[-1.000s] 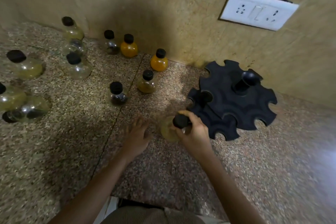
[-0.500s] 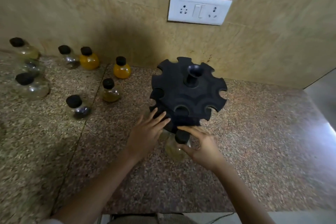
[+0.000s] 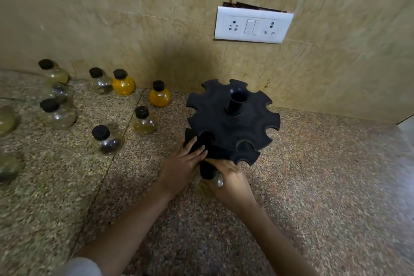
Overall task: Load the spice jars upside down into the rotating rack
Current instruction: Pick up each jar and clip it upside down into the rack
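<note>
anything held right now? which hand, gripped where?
Right hand holds a spice jar around its round glass body, black cap toward the rack. Left hand only rests on the rack's lower edge.

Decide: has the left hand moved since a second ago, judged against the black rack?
Yes. The left hand has gone from the counter to the rack, fingers now on its near-left edge.

The right hand (image 3: 230, 182) hides most of the held jar (image 3: 207, 184).
</note>
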